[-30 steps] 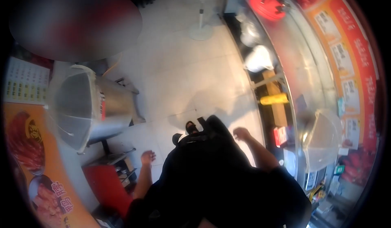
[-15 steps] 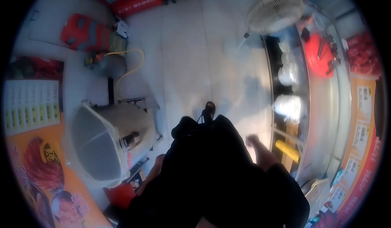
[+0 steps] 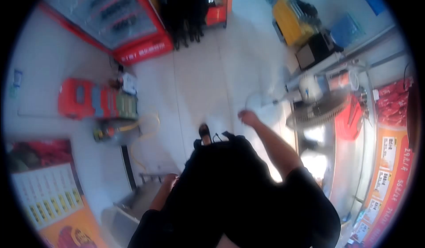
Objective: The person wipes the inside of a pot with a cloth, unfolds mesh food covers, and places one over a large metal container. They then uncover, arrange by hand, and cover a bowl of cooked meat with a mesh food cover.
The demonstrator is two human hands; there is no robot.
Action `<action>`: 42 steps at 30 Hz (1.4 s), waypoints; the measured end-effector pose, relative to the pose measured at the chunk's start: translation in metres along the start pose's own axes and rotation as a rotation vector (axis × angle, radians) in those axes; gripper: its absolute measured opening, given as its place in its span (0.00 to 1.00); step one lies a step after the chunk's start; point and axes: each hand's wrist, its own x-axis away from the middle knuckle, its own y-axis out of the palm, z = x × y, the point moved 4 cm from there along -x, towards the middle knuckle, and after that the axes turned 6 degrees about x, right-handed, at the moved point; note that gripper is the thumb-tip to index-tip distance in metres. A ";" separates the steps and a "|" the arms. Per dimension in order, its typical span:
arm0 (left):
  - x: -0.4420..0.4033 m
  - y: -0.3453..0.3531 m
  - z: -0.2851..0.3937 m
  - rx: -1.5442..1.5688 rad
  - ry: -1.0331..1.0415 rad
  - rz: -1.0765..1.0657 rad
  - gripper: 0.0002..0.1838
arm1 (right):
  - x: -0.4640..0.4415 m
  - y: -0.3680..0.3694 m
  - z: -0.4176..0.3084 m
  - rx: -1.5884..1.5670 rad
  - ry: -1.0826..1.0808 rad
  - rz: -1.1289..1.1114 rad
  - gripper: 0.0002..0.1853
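Observation:
My right hand is stretched forward over the pale tiled floor, its fingers curled in, with nothing visible in them. It is nearest to the standing fan on the right. Low beside my dark clothing is my left hand, blurred and partly hidden, so its fingers cannot be made out. A metal container is close to it, at the lower left. One dark shoe shows ahead of my body.
A red-framed cooler stands at the upper left. Below it are a red-and-grey object and a cylinder with a yellow hose. On the right are a long counter, a black box and yellow crates.
The view has moved forward along the floor; the container and fan have shifted down in it. My right hand has swung forward, and my left hand has become partly hidden beside my body.

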 end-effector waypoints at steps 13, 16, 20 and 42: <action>-0.263 -0.107 0.576 0.452 0.558 -0.138 0.12 | -0.216 -0.087 0.201 -0.741 0.757 -0.229 0.08; -0.268 -0.025 0.614 -0.377 0.403 -0.181 0.21 | -0.260 -0.168 0.195 -0.816 0.873 -0.278 0.10; -0.216 0.087 0.678 -1.010 0.579 -0.292 0.14 | -0.327 -0.266 0.218 -0.595 0.737 -0.292 0.12; -0.461 0.375 1.483 0.045 0.297 -0.403 0.10 | -0.598 -0.596 0.448 -1.054 1.293 0.051 0.11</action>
